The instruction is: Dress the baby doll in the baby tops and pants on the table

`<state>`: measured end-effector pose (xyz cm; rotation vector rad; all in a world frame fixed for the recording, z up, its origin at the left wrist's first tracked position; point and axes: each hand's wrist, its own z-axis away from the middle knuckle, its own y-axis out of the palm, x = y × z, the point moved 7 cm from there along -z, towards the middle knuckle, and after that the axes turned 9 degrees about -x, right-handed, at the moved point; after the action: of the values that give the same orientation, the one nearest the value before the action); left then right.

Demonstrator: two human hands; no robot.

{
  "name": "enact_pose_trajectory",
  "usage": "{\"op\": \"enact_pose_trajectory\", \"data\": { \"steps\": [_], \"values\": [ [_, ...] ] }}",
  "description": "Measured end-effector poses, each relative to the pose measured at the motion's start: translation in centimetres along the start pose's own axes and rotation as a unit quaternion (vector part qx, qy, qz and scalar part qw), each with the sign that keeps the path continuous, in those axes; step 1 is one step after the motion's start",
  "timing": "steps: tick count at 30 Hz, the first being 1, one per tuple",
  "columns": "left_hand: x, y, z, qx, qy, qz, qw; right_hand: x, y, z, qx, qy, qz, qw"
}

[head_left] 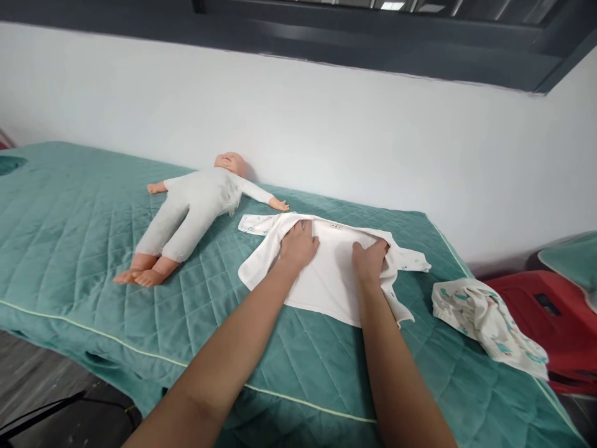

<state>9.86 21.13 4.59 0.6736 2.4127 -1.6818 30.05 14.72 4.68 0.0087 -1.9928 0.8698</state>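
A white baby shirt (332,274) lies spread open on the green quilted cover, its pale inside facing up and its small patterned sleeves out to both sides. My left hand (299,244) rests on the inside of the shirt near its left shoulder, fingers stretched forward and thumb apart. Against the right front panel is my right hand (370,258), with its thumb apart and some fingers partly hidden by the fabric. Neither hand visibly grips the cloth. Beyond the left sleeve, a baby doll (200,196) with a white cloth body lies on its back.
Crumpled patterned baby clothing (487,320) lies at the right edge of the green quilted cover (88,249). A red chair (550,311) stands beyond that edge. Behind the bed runs a white wall (298,118) beneath a dark window frame (326,37).
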Motion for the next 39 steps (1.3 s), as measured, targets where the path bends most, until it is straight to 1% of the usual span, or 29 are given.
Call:
{"op": "enact_pose_trajectory", "data": {
  "steps": [2, 6, 10, 13, 16, 20, 24, 28, 30, 32, 33, 35, 36, 37, 39],
  "values": [
    [0.1, 0.1, 0.0, 0.008, -0.006, -0.005, 1.000, -0.5, 0.0, -0.5, -0.001, 0.016, -0.012, 1.000],
    [0.1, 0.2, 0.2, 0.015, -0.010, -0.001, 1.000, -1.3, -0.1, -1.4, 0.009, 0.018, -0.016, 1.000],
    [0.1, 0.5, 0.6, 0.031, -0.001, 0.006, 0.999, -1.3, 0.0, -1.4, 0.013, 0.001, -0.004, 1.000],
    [0.2, 0.8, 0.8, 0.058, -0.002, 0.008, 0.998, -0.8, 0.6, -0.9, 0.033, -0.020, 0.029, 0.999],
    [-0.1, 0.9, 1.3, 0.080, -0.003, -0.005, 0.997, -0.2, 1.7, 0.2, 0.067, -0.057, 0.066, 0.994],
    [-1.1, 0.9, 2.7, 0.064, 0.009, -0.040, 0.997, 1.0, 2.6, 2.3, 0.100, -0.116, 0.100, 0.983],
    [-2.4, 1.0, 4.8, 0.052, 0.048, -0.049, 0.996, 1.8, 2.2, 4.8, 0.121, -0.165, 0.139, 0.969],
    [-2.8, 0.4, 7.5, 0.045, 0.069, -0.033, 0.996, 1.8, 1.1, 7.7, 0.141, -0.239, 0.205, 0.939],
    [-2.9, -0.4, 8.9, 0.035, 0.077, -0.025, 0.996, 1.5, 0.2, 9.3, 0.139, -0.260, 0.213, 0.931],
    [-2.8, -2.0, 10.2, 0.008, 0.089, -0.024, 0.996, 1.6, -0.8, 10.9, 0.127, -0.279, 0.198, 0.931],
    [-2.7, -3.1, 10.6, -0.012, 0.098, -0.027, 0.995, 1.9, -1.2, 11.8, 0.123, -0.291, 0.181, 0.931],
    [-1.7, -5.9, 10.7, -0.062, 0.111, -0.040, 0.991, 3.3, -1.6, 13.5, 0.134, -0.317, 0.133, 0.929],
    [-0.8, -7.5, 10.3, -0.087, 0.108, -0.049, 0.989, 4.4, -1.6, 14.2, 0.148, -0.328, 0.106, 0.927],
    [0.7, -9.2, 9.7, -0.112, 0.091, -0.060, 0.988, 5.7, -1.3, 14.8, 0.166, -0.334, 0.078, 0.925],
    [5.0, -12.6, 7.8, -0.151, 0.041, -0.076, 0.985, 8.8, -0.3, 15.5, 0.207, -0.321, 0.012, 0.924]
  ]
}}
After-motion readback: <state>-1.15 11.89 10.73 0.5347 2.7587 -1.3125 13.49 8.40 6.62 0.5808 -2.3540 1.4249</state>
